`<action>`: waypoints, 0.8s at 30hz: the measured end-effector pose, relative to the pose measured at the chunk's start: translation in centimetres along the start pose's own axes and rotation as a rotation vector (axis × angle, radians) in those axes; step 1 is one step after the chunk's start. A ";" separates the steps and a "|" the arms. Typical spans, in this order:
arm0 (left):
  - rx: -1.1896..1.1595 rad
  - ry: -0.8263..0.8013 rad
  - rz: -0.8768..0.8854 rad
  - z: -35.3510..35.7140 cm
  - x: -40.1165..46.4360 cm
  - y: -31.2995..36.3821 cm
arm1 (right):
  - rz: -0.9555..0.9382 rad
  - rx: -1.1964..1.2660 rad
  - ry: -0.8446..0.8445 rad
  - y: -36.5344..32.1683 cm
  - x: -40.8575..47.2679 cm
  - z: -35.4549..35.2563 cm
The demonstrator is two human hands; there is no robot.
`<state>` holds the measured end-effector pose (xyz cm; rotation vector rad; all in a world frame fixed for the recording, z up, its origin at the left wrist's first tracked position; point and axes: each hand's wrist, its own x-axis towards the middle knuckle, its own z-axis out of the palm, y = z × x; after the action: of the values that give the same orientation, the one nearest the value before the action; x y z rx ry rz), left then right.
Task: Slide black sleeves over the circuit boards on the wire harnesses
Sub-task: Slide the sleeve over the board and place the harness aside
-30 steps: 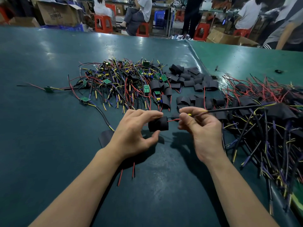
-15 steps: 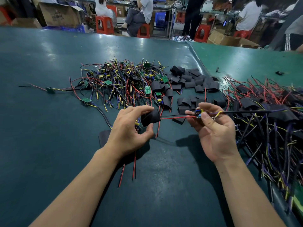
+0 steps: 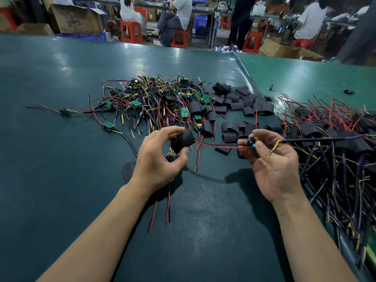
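My left hand (image 3: pixel 156 159) pinches a black sleeve (image 3: pixel 182 141) between thumb and forefinger, a little above the table; a second harness with blue and yellow parts is tucked in its palm. My right hand (image 3: pixel 272 165) pinches a small circuit board (image 3: pixel 252 142) with blue and yellow components. Red and black wires (image 3: pixel 215 145) run from that board leftward into the sleeve. A black cable (image 3: pixel 325 138) with yellow and purple leads extends right from the board.
A heap of bare harnesses with green boards (image 3: pixel 154 102) lies ahead on the green table (image 3: pixel 50 159). Loose black sleeves (image 3: pixel 240 102) sit beside it. Sleeved harnesses (image 3: pixel 335 143) pile up at the right. One flat sleeve (image 3: pixel 128 171) lies by my left wrist. People sit on red stools beyond.
The sleeve and the board have come apart: my right hand drew the board to the right, baring the red and black wires between them. Both hands lifted slightly.
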<state>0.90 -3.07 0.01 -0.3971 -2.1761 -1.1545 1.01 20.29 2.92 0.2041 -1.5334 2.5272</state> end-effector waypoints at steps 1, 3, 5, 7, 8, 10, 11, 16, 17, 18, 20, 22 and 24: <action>-0.005 -0.001 0.002 0.0 0.0 0.0 | 0.007 -0.008 -0.003 -0.1 0.0 0.0; -0.009 0.001 0.007 0.0 0.0 0.0 | 0.016 -0.021 0.005 -0.1 0.0 0.0; -0.004 0.009 0.015 0.0 0.0 -0.1 | 0.021 -0.024 0.018 -0.2 -0.1 0.0; 0.001 0.015 0.027 0.0 0.0 -0.1 | 0.027 -0.026 0.021 -0.3 -0.1 0.1; 0.002 0.016 0.035 0.0 0.0 -0.1 | 0.030 -0.028 0.022 -0.3 -0.1 0.1; 0.004 0.012 0.054 0.0 -0.1 -0.1 | 0.038 -0.033 0.024 -0.4 -0.1 0.0; 0.006 0.006 0.062 0.0 -0.1 -0.2 | 0.041 -0.039 0.025 -0.4 0.0 -0.1; 0.024 -0.030 0.088 -0.2 0.0 -0.1 | 0.058 -0.049 0.044 -0.9 0.0 -0.6; 0.039 -0.049 0.096 -0.2 0.0 -0.1 | 0.064 -0.050 0.048 -0.9 0.0 -0.6; 0.060 -0.075 0.106 -0.3 0.0 -0.1 | 0.067 -0.052 0.053 -1.0 0.0 -0.5; 0.107 -0.135 0.137 -0.4 0.0 0.0 | 0.057 -0.044 0.066 -0.9 0.1 -0.3; 0.144 -0.182 0.187 -0.4 0.0 0.2 | 0.040 -0.019 0.069 -0.6 0.1 0.1; 0.160 -0.204 0.220 -0.3 0.0 0.4 | 0.030 -0.008 0.035 0.0 -0.1 0.7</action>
<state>1.19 -3.09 0.38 -0.6897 -2.3103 -0.8443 1.11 19.72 3.25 0.1353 -1.5446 2.5330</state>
